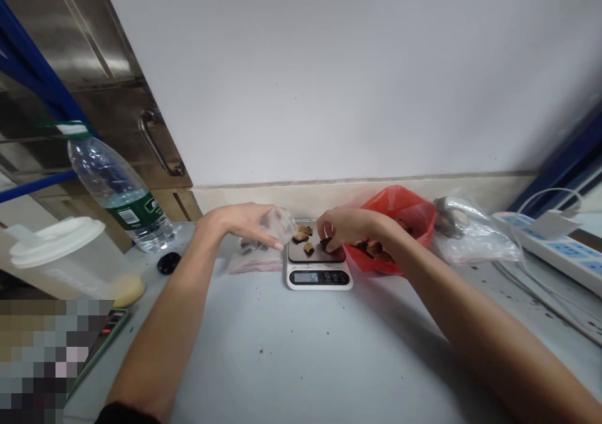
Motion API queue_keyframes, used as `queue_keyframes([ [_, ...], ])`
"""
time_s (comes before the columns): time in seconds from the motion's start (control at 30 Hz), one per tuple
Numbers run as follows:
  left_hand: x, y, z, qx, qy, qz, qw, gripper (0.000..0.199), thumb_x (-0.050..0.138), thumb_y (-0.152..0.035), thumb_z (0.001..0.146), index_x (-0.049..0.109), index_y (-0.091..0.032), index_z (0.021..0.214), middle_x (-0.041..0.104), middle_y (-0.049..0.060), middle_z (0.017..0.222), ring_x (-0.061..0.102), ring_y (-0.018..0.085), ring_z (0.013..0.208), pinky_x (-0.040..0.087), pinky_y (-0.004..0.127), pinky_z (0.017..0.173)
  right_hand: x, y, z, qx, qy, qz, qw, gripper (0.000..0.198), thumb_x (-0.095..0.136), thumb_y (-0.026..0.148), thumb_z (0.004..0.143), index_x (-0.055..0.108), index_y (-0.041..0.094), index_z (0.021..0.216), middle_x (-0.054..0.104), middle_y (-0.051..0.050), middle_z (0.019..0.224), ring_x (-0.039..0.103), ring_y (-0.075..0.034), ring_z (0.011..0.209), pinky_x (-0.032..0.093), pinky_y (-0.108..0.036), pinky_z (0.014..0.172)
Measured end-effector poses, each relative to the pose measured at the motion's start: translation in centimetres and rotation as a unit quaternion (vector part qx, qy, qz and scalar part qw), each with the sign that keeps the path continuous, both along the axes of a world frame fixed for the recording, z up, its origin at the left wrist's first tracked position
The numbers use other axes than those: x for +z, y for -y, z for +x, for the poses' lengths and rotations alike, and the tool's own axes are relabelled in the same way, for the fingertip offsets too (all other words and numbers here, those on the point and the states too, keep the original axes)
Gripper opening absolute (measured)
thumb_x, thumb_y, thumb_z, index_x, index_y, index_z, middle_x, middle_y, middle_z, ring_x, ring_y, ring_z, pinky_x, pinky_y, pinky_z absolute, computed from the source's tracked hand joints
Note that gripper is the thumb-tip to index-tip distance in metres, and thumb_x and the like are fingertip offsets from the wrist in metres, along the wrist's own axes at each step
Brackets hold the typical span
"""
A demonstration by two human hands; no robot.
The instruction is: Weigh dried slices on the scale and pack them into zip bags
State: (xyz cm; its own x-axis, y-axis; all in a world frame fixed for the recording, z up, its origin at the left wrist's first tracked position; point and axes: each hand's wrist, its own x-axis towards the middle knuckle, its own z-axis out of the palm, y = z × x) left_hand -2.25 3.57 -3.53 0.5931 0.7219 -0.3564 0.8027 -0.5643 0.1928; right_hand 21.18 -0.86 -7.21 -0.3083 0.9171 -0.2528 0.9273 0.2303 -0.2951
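A small digital kitchen scale [320, 278] stands before me with its display lit. Brown dried pieces [305, 231] lie on its metal plate. My right hand [350, 226] bends down over the plate, fingertips pinched on a dark dried piece [325, 243]. At the scale's left side, my left hand [249, 222] has thumb and fingers around a clear zip bag [280, 223], its mouth tilted toward the plate. More flat zip bags [254, 265] lie beneath that hand. Under my right forearm, an open red plastic bag [414, 207] holds more of the dried pieces, partly hidden.
A water bottle [117, 185], a white lidded cup [61, 261] and a black round cap [168, 263] stand at left. To the right lie a filled clear bag [475, 233], a power strip [564, 248] and white cables. A wall [352, 85] closes off the back.
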Motion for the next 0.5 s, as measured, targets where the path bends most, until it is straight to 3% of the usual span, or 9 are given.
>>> queue_keyframes([
  [0.13, -0.4, 0.2, 0.7, -0.017, -0.002, -0.03, 0.999, 0.083, 0.07, -0.071, 0.065, 0.052, -0.028, 0.134, 0.069, 0.008, 0.127, 0.062, 0.034, 0.115, 0.049, 0.038, 0.088, 0.5, 0.1, 0.2, 0.005, -0.101, 0.038, 0.994, 0.011, 0.071, 0.018, 0.072, 0.062, 0.02, 0.077, 0.069, -0.002, 0.08, 0.064, -0.016, 0.069, 0.048, -0.026, 0.061],
  [0.3, -0.1, 0.8, 1.0, -0.023, 0.0, -0.028, 0.999, 0.087, 0.068, -0.076, 0.064, 0.052, -0.027, 0.134, 0.065, 0.009, 0.134, 0.06, 0.034, 0.12, 0.049, 0.035, 0.088, 1.5, 0.8, -1.0, 0.049, -0.313, 0.141, 0.938, 0.015, 0.067, 0.029, 0.08, 0.055, 0.021, 0.078, 0.068, -0.003, 0.087, 0.066, -0.017, 0.08, 0.052, -0.029, 0.072],
  [0.4, 0.4, 0.9, 0.7, -0.024, 0.009, -0.016, 1.0, 0.091, 0.067, -0.078, 0.065, 0.049, -0.026, 0.138, 0.064, 0.01, 0.136, 0.061, 0.033, 0.118, 0.048, 0.037, 0.092, 2.1, 1.1, -1.6, 0.032, -0.311, 0.201, 0.928, 0.012, 0.063, 0.029, 0.084, 0.057, 0.02, 0.079, 0.07, -0.005, 0.088, 0.067, -0.018, 0.084, 0.051, -0.031, 0.076],
  [0.5, 0.7, 0.9, 0.1, -0.035, 0.033, -0.011, 0.999, 0.088, 0.067, -0.075, 0.068, 0.049, -0.027, 0.14, 0.062, 0.009, 0.138, 0.06, 0.033, 0.121, 0.047, 0.036, 0.097, 2.4, 1.2, -1.5, 0.019, -0.26, 0.207, 0.943, 0.009, 0.06, 0.026, 0.088, 0.063, 0.018, 0.086, 0.073, -0.008, 0.093, 0.068, -0.019, 0.087, 0.051, -0.032, 0.079],
])
